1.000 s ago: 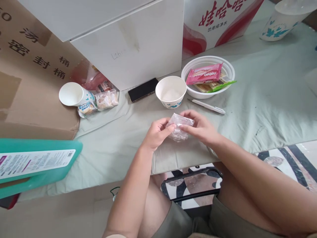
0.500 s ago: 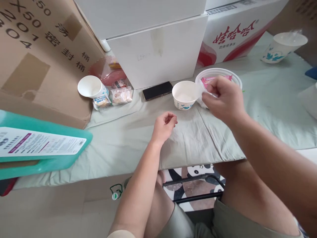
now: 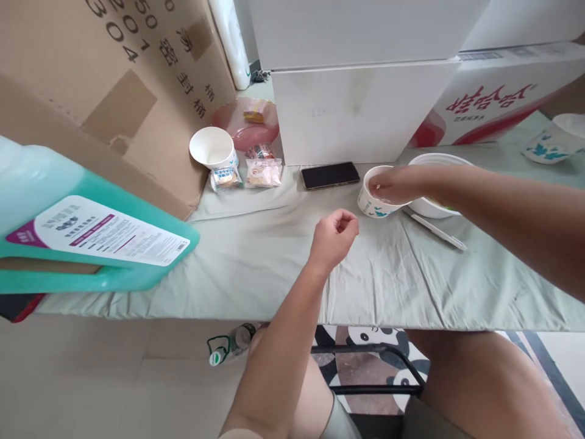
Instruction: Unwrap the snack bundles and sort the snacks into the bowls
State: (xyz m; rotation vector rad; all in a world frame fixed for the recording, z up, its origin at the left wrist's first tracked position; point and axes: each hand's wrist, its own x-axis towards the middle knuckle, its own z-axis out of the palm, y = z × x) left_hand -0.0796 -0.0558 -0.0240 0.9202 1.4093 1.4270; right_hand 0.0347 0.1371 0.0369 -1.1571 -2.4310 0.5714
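Note:
My right hand [image 3: 395,185] reaches from the right into a white paper bowl [image 3: 375,209] with blue leaf prints. Its fingers are bent together inside the rim; their tips, and whatever they hold, are hidden. My left hand [image 3: 336,238] hovers over the cloth in front of the bowl, loosely curled with nothing visible in it. Behind my right wrist is a round white plastic bowl [image 3: 432,210], mostly covered by the forearm. A slim white stick-like object [image 3: 436,230] lies slantwise before it. A black phone [image 3: 329,175] lies left of the paper bowl.
A tipped paper cup [image 3: 212,147], wrapped snacks [image 3: 264,173] and a pink dish [image 3: 242,125] sit left. A large jug of green liquid [image 3: 114,231] stands beside a cardboard box [image 3: 123,116]. White boxes [image 3: 342,116] line the back; another paper cup [image 3: 553,143] is far right.
My right hand has moved from above the plastic bowl, where it held something translucent white, into the paper bowl. The slim white object now shows. The camera view has shifted left.

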